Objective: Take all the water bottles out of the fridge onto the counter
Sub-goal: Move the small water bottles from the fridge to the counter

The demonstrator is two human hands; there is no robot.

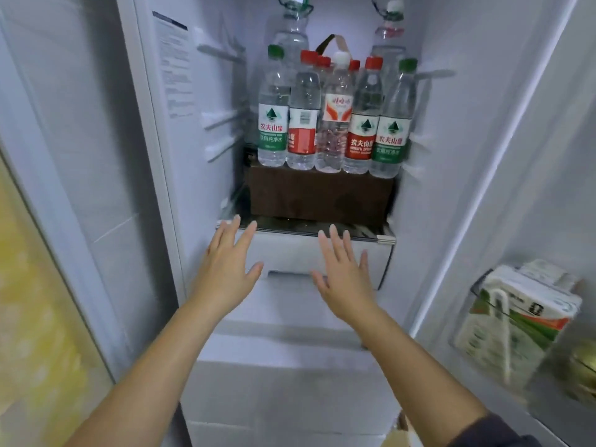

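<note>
The water bottles (335,124) are standing upright on top of the brown box (319,195) inside the fridge (206,91), five in a front row packed shoulder to shoulder, more red caps showing just behind them, and two larger bottles (292,30) rising behind the box. Below the box, in front of the white drawer (290,253), the left hand (225,272) and the right hand (346,282) are hovering with fingers straight and spread, holding nothing. The bottles are looking full, so each is probably weighing a fair bit, and the thin clear plastic is likely giving under a hard squeeze and perhaps feeling cold and slick. Wrapping the fingers round the labelled middle seems safest, beginning with the green-labelled bottle (273,124) at the box's left end, since pulling one from the middle is risking toppling its neighbours off the box.
</note>
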